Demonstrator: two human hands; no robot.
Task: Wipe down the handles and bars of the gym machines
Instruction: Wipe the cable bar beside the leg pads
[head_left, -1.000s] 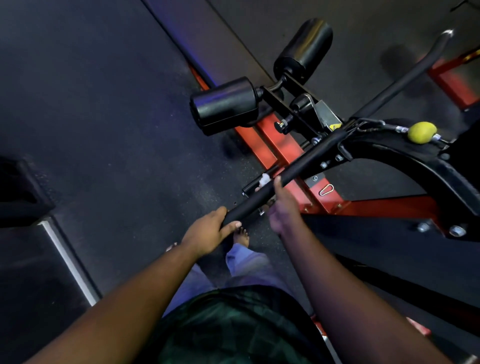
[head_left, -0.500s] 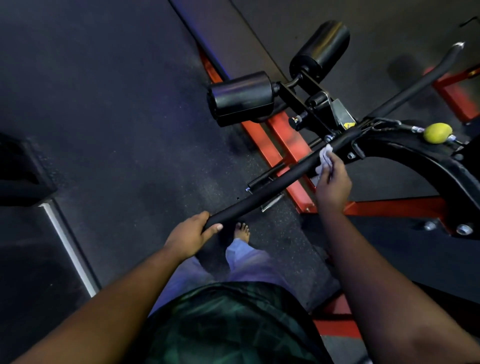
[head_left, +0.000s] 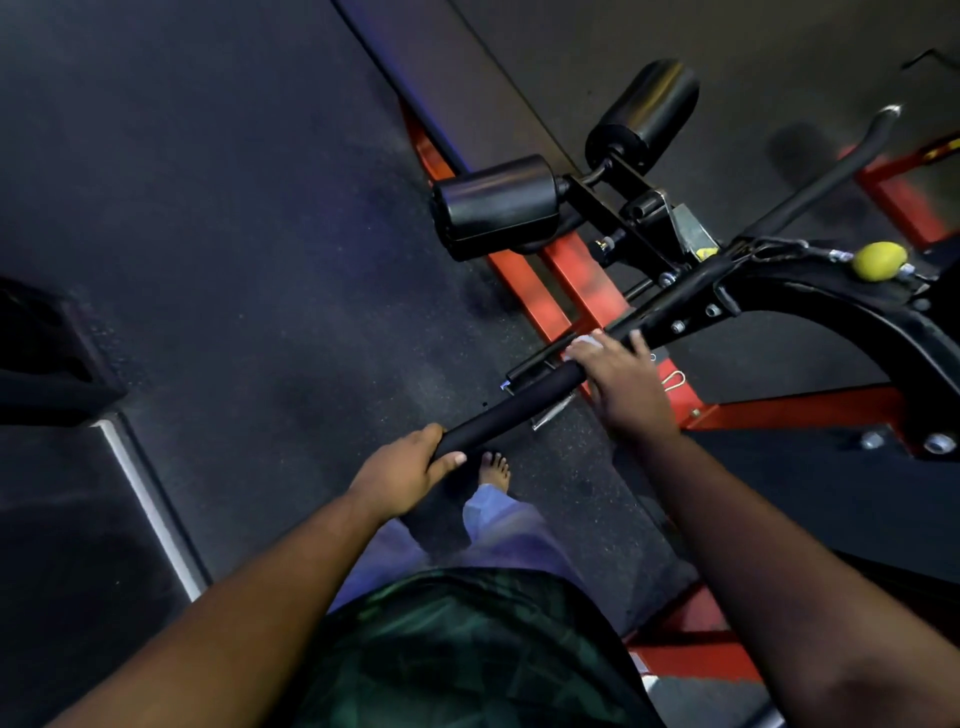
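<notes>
A long black padded bar of a red and black gym machine runs diagonally from lower left to upper right. My left hand grips its near end. Further up the bar, my right hand presses a small white cloth onto it; only a corner of the cloth shows past the fingers. Beyond the pivot, the bar's far half rises to the upper right.
Two black roller pads stick out from the machine above the bar. A yellow knob sits on the black curved arm at right. The red frame crosses the dark rubber floor. My bare foot stands under the bar.
My right hand slid up the bar with the cloth, then came back down toward the near end. The left hand has kept its grip on the bar's end.
</notes>
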